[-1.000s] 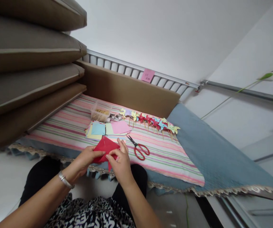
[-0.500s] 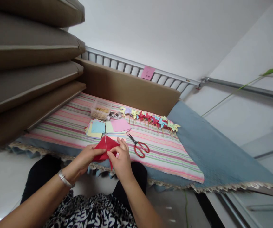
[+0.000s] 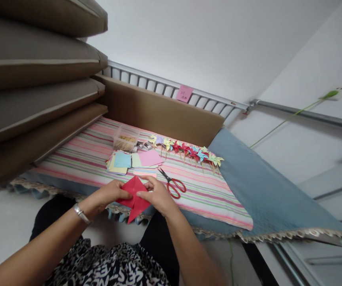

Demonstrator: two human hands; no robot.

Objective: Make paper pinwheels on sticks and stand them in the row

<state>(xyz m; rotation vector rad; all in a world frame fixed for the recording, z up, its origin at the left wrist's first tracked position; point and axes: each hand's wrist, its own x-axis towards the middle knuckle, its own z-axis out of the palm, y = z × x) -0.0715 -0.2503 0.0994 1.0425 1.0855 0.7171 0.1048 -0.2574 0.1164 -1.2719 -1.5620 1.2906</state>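
Note:
Both hands hold a folded red paper (image 3: 135, 198) just in front of the near edge of the striped cloth (image 3: 206, 194). My left hand (image 3: 108, 195), with a silver bracelet on its wrist, pinches the paper's left side. My right hand (image 3: 157, 194) pinches its right side, thumb on top. The paper has a pointed lower flap hanging down. Red-handled scissors (image 3: 173, 184) lie on the cloth just right of my right hand. A loose stack of coloured paper squares (image 3: 135, 162) lies behind the hands.
A row of finished paper pinwheels on sticks (image 3: 188, 151) lies farther back, beside a clear box of sticks (image 3: 125, 141). A cardboard panel (image 3: 161, 113) and a metal rail (image 3: 171, 85) stand behind. Stacked brown cushions (image 3: 36, 83) fill the left. A blue quilt (image 3: 266, 194) lies to the right.
The hands have turned and partly unfolded the red paper; its point now hangs down below them. My right hand has rotated so the thumb lies on top.

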